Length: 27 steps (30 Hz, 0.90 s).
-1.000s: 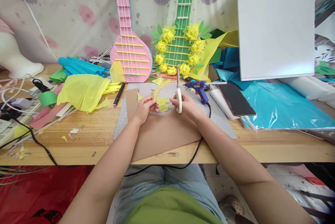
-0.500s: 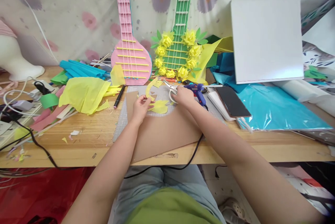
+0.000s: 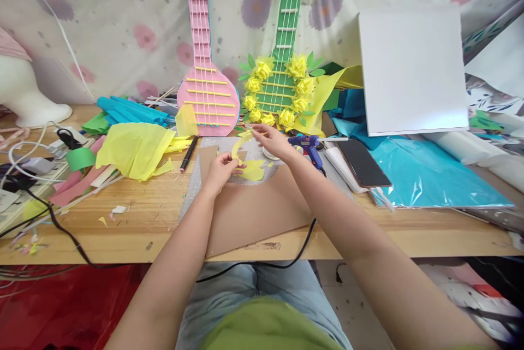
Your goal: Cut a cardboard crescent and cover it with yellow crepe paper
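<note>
My left hand (image 3: 223,171) pinches the lower end of a curved yellow paper strip (image 3: 236,146), above a brown cardboard sheet (image 3: 257,216). Cut yellow paper pieces (image 3: 252,171) lie just right of its fingers. My right hand (image 3: 272,141) is at the top of the strip, fingers stretched out and apart, nothing seen held in them. Beneath that hand white round handles (image 3: 270,154) show in part. Close on its right lies a blue glue gun (image 3: 309,148).
A pink paper instrument (image 3: 208,99) and a green one with yellow flowers (image 3: 282,74) lean at the back. A phone (image 3: 363,163) and blue wrapped sheets (image 3: 429,175) lie right. Left are yellow crepe paper (image 3: 133,150), a black marker (image 3: 189,153) and cables.
My right hand has let go of the scissors and moved left and up to the top of the yellow strip. My left hand still pinches the strip. The view has shifted slightly.
</note>
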Tool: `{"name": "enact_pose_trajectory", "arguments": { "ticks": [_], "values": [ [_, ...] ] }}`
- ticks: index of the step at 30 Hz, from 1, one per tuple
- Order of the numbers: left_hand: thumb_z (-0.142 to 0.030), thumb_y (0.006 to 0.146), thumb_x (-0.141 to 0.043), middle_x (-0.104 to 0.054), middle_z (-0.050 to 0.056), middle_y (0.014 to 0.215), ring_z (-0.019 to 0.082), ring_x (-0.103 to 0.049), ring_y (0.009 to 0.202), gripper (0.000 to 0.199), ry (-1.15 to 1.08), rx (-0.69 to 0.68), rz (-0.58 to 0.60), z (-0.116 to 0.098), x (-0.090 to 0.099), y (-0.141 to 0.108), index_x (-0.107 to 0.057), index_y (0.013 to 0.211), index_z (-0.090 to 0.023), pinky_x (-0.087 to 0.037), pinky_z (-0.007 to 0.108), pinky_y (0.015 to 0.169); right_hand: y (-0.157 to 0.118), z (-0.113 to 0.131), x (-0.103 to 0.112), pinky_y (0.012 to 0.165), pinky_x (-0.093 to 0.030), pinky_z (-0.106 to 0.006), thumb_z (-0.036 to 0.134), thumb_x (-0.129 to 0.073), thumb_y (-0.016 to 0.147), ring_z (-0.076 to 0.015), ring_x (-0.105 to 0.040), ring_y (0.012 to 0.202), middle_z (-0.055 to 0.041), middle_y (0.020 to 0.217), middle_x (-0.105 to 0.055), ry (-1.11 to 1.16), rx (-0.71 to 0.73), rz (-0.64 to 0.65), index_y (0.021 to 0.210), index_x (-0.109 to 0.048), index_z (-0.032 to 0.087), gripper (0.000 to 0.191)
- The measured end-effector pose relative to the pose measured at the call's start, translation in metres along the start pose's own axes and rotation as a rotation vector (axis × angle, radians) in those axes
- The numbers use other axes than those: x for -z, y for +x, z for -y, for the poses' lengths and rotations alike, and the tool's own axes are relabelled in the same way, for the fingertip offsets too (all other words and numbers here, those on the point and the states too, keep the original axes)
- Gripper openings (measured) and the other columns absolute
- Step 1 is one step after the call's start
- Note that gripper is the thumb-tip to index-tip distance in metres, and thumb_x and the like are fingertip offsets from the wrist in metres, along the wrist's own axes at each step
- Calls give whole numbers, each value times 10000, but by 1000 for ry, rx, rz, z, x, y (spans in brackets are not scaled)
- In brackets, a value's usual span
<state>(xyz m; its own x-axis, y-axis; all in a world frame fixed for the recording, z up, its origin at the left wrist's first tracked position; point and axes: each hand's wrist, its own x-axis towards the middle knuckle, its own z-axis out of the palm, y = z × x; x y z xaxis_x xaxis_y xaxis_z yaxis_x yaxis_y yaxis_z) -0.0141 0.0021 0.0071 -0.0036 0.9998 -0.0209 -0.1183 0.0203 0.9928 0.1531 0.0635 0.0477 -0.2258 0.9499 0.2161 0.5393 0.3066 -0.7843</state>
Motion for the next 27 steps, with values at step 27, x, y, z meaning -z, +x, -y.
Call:
{"name": "enact_pose_trajectory", "arguments": {
  "ticks": [27],
  "values": [
    [-452, 701, -608, -672, 58, 809, 198, -636, 740, 419, 799, -151, -272, -3, -1, -8, -573, 1025, -189, -437, 277, 658, -18, 24, -22, 412, -422, -209, 170, -572, 661, -71, -522, 416, 66, 611, -519, 255, -90, -30, 746, -423, 194, 173]
  ]
}}
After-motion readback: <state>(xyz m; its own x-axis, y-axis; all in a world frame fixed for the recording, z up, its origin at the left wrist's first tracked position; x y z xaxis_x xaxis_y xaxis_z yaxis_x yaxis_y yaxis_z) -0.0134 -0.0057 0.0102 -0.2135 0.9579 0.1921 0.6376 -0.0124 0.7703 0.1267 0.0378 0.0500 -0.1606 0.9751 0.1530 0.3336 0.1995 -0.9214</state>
